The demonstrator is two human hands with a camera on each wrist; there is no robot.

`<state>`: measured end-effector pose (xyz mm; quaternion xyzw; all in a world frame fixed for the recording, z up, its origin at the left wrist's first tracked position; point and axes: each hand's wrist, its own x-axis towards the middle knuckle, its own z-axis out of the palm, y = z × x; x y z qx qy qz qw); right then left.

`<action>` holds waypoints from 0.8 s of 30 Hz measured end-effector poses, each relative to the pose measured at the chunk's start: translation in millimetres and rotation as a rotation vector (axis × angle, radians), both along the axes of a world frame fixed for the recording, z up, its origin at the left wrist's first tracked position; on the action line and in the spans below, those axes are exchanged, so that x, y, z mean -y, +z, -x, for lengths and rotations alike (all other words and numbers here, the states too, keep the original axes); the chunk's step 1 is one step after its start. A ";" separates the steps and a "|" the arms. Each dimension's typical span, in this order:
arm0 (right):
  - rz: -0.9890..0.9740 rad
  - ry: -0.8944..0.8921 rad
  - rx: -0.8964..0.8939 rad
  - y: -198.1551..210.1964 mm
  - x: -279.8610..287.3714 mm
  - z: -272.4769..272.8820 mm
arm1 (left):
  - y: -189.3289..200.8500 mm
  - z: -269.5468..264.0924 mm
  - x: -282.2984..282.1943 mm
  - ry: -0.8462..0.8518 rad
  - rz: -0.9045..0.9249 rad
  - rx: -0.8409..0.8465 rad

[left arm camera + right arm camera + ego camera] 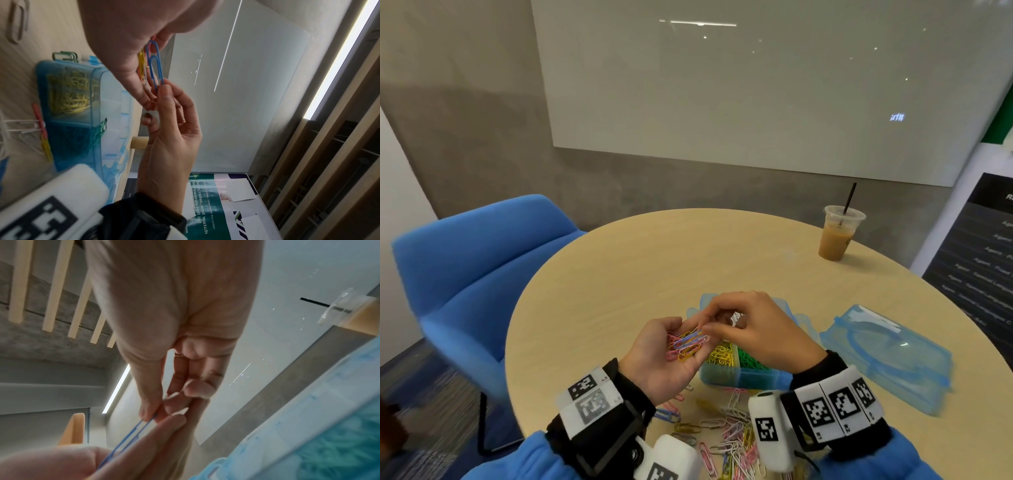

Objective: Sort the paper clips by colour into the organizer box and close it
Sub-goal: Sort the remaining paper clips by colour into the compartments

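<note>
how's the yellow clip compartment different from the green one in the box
The yellow compartment sits on the left end of the organizer box; the green compartment lies right of it, partly hidden under the right hand. Yellow clips look looser, green ones denser. Both already hold one colour only.

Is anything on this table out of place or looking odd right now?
Mostly expected mid-sort mess. Loose mixed clips lie scattered on the table in front of the organizer box, and one green clip lies just outside it beside the yellow compartment. The lid lies apart, to the right.
</note>
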<state>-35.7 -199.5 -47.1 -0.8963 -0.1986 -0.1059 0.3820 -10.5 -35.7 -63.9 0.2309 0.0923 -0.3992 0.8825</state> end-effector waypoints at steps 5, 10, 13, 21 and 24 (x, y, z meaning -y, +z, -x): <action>-0.114 -0.038 0.020 2.2 3.9 2.2 | 0.6 1.1 2.3 0.002 -0.004 -0.027; -0.136 -0.224 0.061 14.3 33.7 9.0 | -2.7 -3.4 0.1 -0.009 0.029 -0.018; -0.018 -0.414 0.122 19.9 56.5 15.1 | -2.5 -4.8 -0.5 0.003 0.030 -0.010; 0.244 -0.566 0.052 10.0 62.5 12.4 | -1.4 -1.9 1.3 -0.019 0.015 -0.005; 0.208 -0.430 0.161 10.3 39.0 11.2 | -2.6 -1.4 2.2 -0.021 0.011 -0.003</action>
